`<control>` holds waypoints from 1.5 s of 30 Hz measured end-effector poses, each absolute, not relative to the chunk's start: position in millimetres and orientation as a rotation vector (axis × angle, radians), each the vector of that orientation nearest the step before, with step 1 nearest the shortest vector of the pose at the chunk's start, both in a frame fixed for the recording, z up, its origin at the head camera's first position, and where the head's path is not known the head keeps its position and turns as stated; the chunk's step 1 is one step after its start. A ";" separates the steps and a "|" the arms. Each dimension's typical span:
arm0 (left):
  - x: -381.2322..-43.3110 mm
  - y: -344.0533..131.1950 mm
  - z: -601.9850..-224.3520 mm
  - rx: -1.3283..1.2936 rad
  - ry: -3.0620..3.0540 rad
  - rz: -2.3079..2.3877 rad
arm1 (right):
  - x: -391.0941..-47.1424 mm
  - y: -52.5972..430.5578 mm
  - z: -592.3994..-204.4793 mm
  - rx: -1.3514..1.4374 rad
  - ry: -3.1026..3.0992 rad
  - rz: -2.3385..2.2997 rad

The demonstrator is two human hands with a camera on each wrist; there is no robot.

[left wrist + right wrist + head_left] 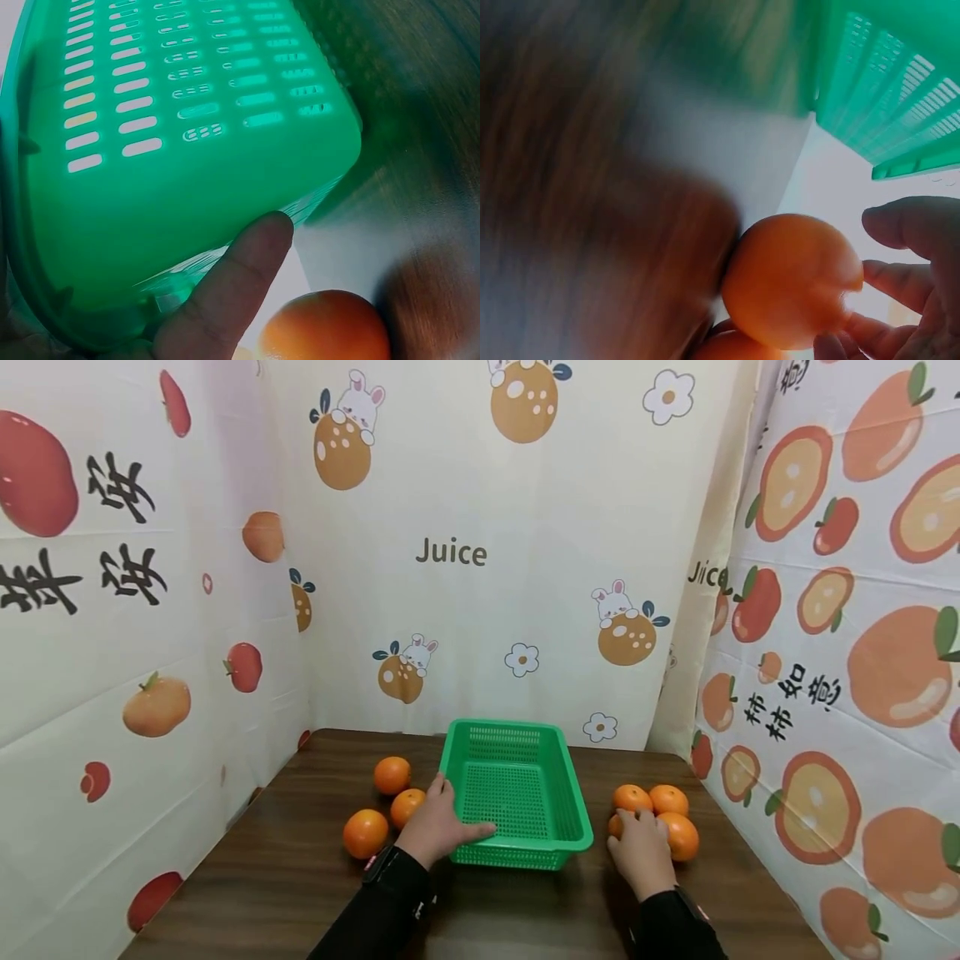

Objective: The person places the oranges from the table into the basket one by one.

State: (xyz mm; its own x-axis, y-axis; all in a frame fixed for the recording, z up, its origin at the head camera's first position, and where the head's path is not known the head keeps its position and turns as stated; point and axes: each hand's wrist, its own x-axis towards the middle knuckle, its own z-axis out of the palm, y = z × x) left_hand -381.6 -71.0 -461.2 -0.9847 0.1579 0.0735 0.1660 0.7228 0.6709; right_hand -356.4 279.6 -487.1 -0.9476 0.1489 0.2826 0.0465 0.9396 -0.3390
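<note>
A green plastic basket [573, 785] with slotted walls stands upright on the table. My left hand [438, 825] holds its near left corner, the thumb lying over the near rim; in the left wrist view one finger [232, 289] lies along the outside wall. At the right is a group of several oranges. My right hand [643, 852] reaches over the nearest left one [616, 826], which it partly hides. In the right wrist view the fingertips touch that orange [791, 281], and the thumb stands apart from it.
Left of the basket lie three more oranges, the farthest [392, 775] near the back and the nearest [366, 833] toward the front. The brown wooden table [517, 914] meets fruit-printed cloth [525, 602] at the back and both sides.
</note>
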 end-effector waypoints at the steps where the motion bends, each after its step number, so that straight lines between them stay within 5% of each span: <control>1: -381.3 -72.2 -460.5 -0.265 -2.907 -1.127 | -356.8 278.7 -487.5 -0.150 -2.789 0.474; 45: -376.7 -72.6 -456.9 -0.278 -2.926 -1.064 | -359.6 279.2 -476.7 0.024 -2.930 0.607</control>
State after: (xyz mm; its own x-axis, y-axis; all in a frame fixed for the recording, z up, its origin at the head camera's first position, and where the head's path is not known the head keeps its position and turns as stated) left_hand -376.7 -72.6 -456.9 -0.9841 0.1610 0.0755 0.1719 0.7526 0.6356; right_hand -359.6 279.2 -476.7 -0.9888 0.0147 0.1486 -0.0456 0.9180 -0.3940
